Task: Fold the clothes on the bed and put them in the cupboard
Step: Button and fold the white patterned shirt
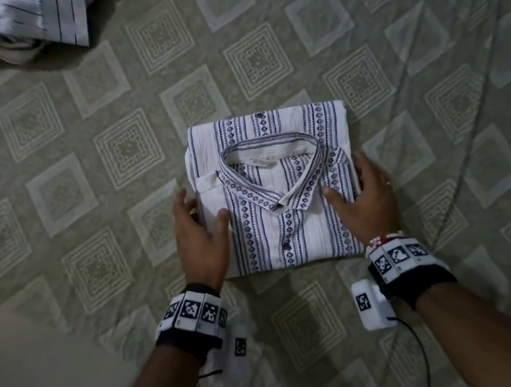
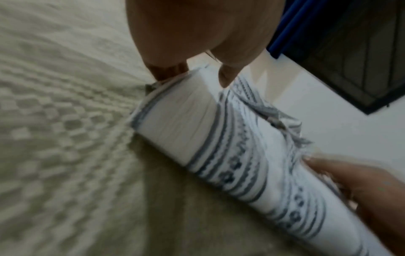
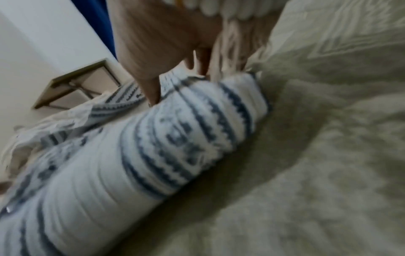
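Observation:
A white shirt with blue patterned stripes (image 1: 286,238) lies folded into a neat rectangle on the bed, collar up and facing me. My left hand (image 1: 201,220) holds its left edge, thumb on top and fingers tucked against the side. My right hand (image 1: 361,192) grips the right edge the same way. The left wrist view shows the left hand (image 2: 197,52) pinching the shirt's (image 2: 219,147) edge, with the right hand (image 2: 361,187) on the opposite edge. In the blurred right wrist view the right hand (image 3: 171,52) has its thumb on the shirt (image 3: 153,155) and its fingers over the edge.
The bed is covered by a grey-green sheet with square patterns (image 1: 111,147). A heap of white striped clothes (image 1: 30,24) lies at the far left corner. The bed's near edge drops to pale floor (image 1: 27,369) at lower left. A dark panelled surface (image 2: 350,52) stands beyond the bed.

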